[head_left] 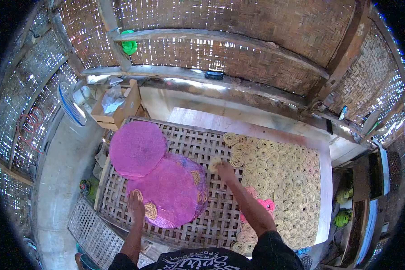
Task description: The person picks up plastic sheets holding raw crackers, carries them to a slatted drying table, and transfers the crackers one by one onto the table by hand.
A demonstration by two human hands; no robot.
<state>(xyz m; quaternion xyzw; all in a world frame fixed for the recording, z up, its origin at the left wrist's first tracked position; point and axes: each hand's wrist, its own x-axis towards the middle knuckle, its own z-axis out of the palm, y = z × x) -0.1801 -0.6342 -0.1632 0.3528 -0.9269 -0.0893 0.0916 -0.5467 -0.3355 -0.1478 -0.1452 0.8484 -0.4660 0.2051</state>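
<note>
My right hand is closed on a pale coiled noodle nest, held above the woven bamboo rack. My left hand lies at the left edge of a round pink mat, fingers stretched out and touching a noodle nest there. Beside it, another yellowish nest rests on the mat, and several more sit along its right rim. A second pink disc overlaps the mat at the upper left. To the right, rows of pale nests cover a board, with a few bright pink ones among them.
The bamboo lattice rack lies under the mats. A wooden crate with plastic bags and a fan stand at the back left. Another lattice rack is lower left. Green gas cylinders stand at right.
</note>
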